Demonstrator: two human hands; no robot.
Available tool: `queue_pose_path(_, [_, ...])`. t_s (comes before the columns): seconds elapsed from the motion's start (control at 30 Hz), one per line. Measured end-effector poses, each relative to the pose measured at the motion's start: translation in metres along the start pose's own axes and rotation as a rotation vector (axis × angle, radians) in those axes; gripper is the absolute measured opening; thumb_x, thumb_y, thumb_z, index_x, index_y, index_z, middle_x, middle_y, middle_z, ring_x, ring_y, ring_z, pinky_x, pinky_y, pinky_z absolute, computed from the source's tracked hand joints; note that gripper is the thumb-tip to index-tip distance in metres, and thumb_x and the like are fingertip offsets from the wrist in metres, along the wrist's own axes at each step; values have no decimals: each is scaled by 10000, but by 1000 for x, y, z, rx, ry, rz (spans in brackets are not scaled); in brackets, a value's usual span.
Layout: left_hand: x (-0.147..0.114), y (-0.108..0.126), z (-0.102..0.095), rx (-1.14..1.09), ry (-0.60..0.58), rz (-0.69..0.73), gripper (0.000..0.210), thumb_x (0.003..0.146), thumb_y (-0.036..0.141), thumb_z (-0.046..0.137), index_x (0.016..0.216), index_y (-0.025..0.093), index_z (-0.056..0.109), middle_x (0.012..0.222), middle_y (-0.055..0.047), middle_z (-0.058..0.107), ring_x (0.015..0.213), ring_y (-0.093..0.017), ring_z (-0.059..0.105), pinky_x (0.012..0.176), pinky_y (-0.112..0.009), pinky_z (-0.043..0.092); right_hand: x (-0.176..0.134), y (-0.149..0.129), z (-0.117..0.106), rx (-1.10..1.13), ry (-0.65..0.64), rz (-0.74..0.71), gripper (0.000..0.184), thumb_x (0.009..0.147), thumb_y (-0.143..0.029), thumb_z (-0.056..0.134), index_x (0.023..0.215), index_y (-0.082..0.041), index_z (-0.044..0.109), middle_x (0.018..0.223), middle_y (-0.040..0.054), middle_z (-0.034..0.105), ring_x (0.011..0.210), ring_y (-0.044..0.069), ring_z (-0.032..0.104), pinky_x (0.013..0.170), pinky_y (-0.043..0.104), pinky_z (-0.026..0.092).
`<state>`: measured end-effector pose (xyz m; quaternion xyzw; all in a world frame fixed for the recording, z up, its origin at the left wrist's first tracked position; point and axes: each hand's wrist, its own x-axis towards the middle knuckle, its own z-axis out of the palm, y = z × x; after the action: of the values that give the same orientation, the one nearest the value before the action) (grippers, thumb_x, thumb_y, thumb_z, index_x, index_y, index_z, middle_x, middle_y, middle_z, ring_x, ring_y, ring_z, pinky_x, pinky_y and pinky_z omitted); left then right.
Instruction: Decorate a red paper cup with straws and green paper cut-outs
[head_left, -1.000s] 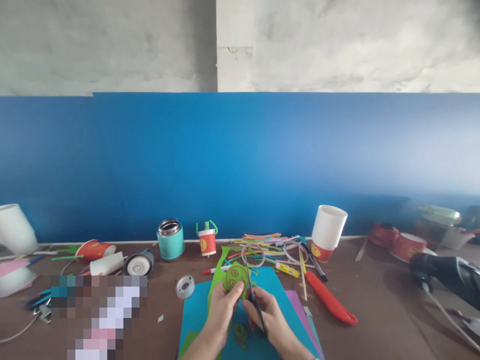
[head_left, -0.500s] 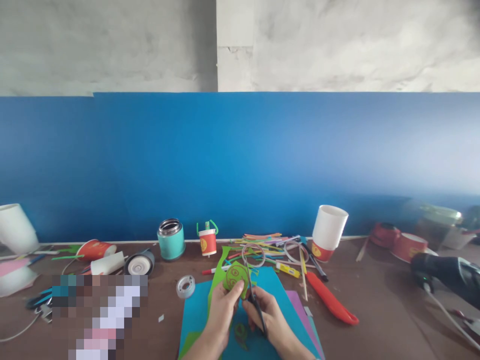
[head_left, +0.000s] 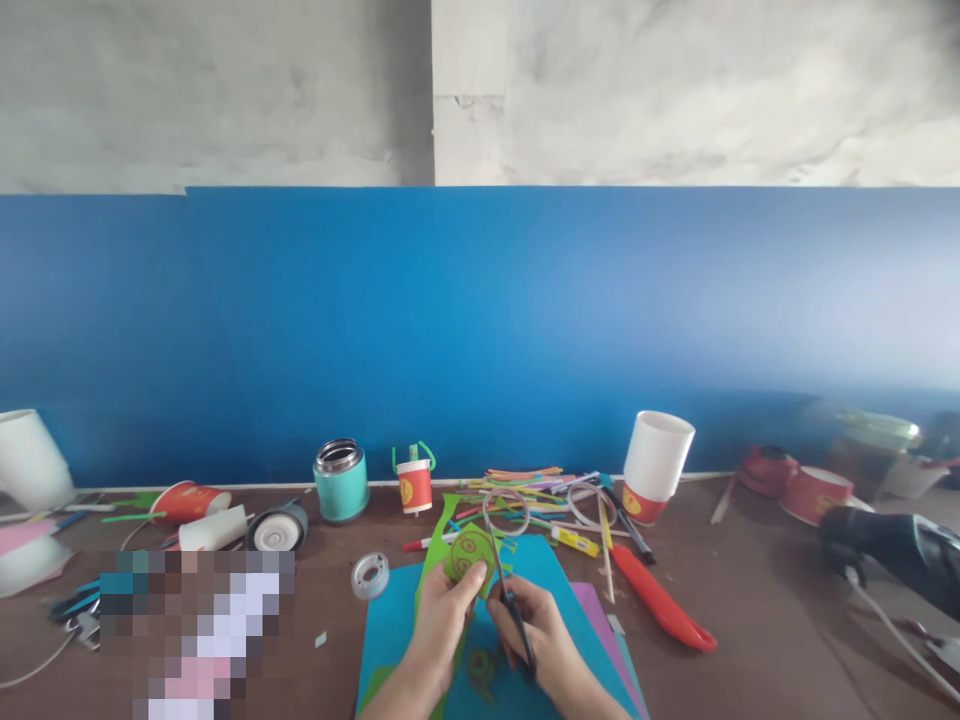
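Observation:
My left hand [head_left: 444, 610] pinches a round green paper cutout [head_left: 471, 552] with a face-like drawing in dark lines. In my right hand [head_left: 534, 615] is a pair of scissors [head_left: 517, 625] with dark handles, its blades pointing up along the cutout's right edge. Whether the blades touch the paper is hard to tell. Below my hands a smaller green cutout [head_left: 481, 672] with reddish lines lies on blue paper [head_left: 555, 575]. A strip of green paper [head_left: 430, 580] runs under my left hand.
A tape roll [head_left: 370, 576], a turquoise jar [head_left: 341, 485] and a small decorated cup [head_left: 414, 487] stand left. Behind my hands lie colourful sticks [head_left: 525, 482] and a yellow tube [head_left: 575, 541]. To the right are a red tool [head_left: 664, 605] and a white cup [head_left: 658, 455].
The cutout and scissors have shifted very slightly; the blades sit a little differently against its right edge. Both hands keep their hold, and the table things stay put.

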<state>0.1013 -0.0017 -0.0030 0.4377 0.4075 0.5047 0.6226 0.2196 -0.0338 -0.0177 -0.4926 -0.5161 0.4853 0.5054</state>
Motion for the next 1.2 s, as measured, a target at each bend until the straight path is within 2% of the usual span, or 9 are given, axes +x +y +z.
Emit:
queue_pose_path(0.2, [1,-4,2,-48,24,-29,468,591,550,710,534,185,423,418,95,302,410,-57,229,421,-208,151,-1,-2,1,-9,0,1,328,688,-450,673,688,-160,521,390,-100,388,322,51,340,329,167,269])
queue_pose_path(0.3, [0,-3,2,15,40,10,507,621,597,668,502,188,392,413,95,258,412,-59,215,422,-214,145,-1,-3,1,-20,-9,3,326,695,-454,666,686,-160,526,381,-97,394,319,55,350,331,169,262])
queue_pose_path(0.47, [0,-2,0,66,-24,70,432,651,554,670,571,160,511,492,62,371,464,-79,295,452,-213,233,-2,-8,2,12,-16,-10,356,663,-472,694,666,-166,512,392,-94,401,329,61,379,340,171,263])
queue_pose_path(0.6, [-2,0,1,81,-9,82,397,659,525,673,574,160,540,472,70,333,459,-77,243,450,-217,222,-3,-6,1,22,-10,-9,344,677,-462,687,671,-166,511,396,-98,396,326,53,353,339,170,268])
queue_pose_path(0.77, [-3,7,1,94,3,107,379,661,502,673,563,155,560,486,60,366,472,-81,260,473,-221,249,0,3,-1,-16,-12,-10,315,708,-446,665,692,-166,523,374,-100,399,310,54,341,328,170,247])
queue_pose_path(1.03, [6,6,-9,164,-133,135,367,698,498,642,628,138,622,524,22,448,517,-114,357,511,-233,299,-2,-3,0,-8,-14,11,324,698,-450,675,678,-164,525,390,-90,419,333,64,383,345,169,283])
queue_pose_path(1.2, [8,3,-12,172,-142,143,346,726,473,625,654,134,624,528,23,454,509,-108,353,505,-228,288,-2,-3,0,-5,-15,16,330,692,-460,673,684,-163,530,382,-96,397,322,58,350,336,170,273])
